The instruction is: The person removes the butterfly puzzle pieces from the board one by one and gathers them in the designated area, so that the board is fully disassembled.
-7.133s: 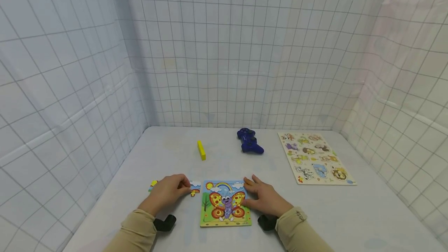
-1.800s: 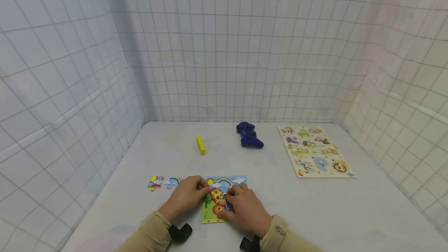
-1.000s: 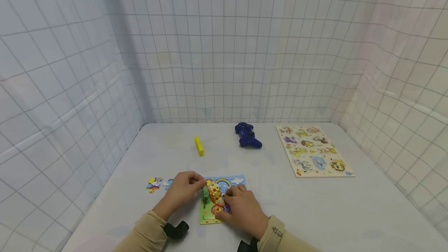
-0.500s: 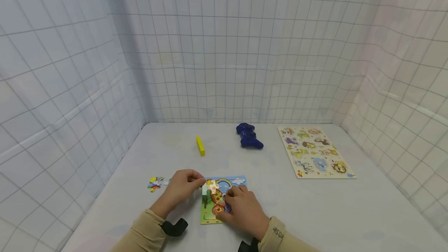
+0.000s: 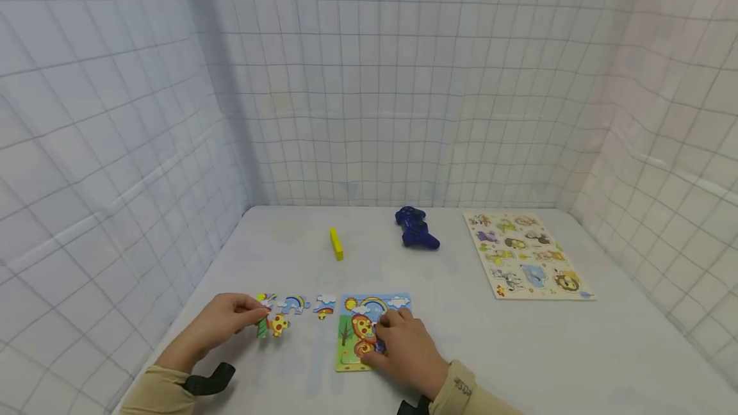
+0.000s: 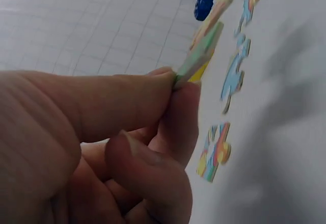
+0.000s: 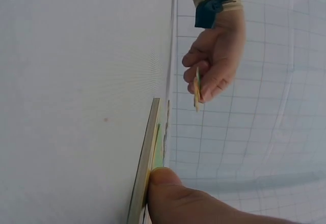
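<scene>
In the head view my left hand pinches a jigsaw piece, green with a red and yellow part, between thumb and fingertips. It is held above the table, left of the puzzle board. The left wrist view shows the held piece nearly edge-on. My right hand rests on the butterfly board with bent fingers, covering its right side. In the right wrist view the right thumb lies on the board's top near its edge. Three loose jigsaw pieces, one a rainbow piece, lie in a row behind the held piece.
A yellow block and a dark blue game controller lie farther back on the table. At the right lies a large animal puzzle board. Grid-patterned cloth walls stand on the left, back and right.
My left hand has carried the piece off the board and to the left, over the loose pieces. Since the oldest frame my right hand has moved from the board's edge onto it.
</scene>
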A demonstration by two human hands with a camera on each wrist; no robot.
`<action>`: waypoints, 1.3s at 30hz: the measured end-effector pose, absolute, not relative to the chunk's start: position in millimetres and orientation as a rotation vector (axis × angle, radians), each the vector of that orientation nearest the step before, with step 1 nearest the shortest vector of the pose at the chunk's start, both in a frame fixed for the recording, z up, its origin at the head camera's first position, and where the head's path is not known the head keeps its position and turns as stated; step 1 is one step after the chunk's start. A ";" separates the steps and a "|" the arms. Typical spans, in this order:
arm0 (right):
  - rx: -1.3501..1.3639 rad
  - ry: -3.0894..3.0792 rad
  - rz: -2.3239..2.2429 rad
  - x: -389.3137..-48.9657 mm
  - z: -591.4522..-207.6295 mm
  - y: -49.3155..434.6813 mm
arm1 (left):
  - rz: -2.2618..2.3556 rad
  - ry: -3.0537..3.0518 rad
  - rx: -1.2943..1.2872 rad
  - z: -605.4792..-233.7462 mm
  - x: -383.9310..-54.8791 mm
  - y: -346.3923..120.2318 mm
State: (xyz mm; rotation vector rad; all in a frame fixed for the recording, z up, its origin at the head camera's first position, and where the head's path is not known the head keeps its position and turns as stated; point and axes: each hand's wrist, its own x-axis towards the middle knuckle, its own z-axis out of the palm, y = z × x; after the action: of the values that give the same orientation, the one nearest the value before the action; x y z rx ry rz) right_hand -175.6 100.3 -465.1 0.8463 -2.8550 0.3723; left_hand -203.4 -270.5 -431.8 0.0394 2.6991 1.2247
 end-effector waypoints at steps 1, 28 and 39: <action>0.844 -2.857 0.377 -175.3 -465.6 100.6 | 1.210 2.689 0.047 -434.1 -203.3 -276.9; 0.843 -2.824 0.380 -175.1 -467.5 100.9 | 1.070 2.839 -0.017 -447.7 -206.5 -293.8; 0.856 -2.845 0.373 -175.6 -466.7 101.7 | 0.956 2.913 0.004 -447.6 -204.2 -288.0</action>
State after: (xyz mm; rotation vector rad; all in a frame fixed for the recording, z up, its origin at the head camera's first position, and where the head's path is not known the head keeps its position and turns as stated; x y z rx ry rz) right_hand -175.6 101.7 -466.7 0.8558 -2.8452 0.3729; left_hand -204.2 -288.0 -447.6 0.0043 2.9129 0.9558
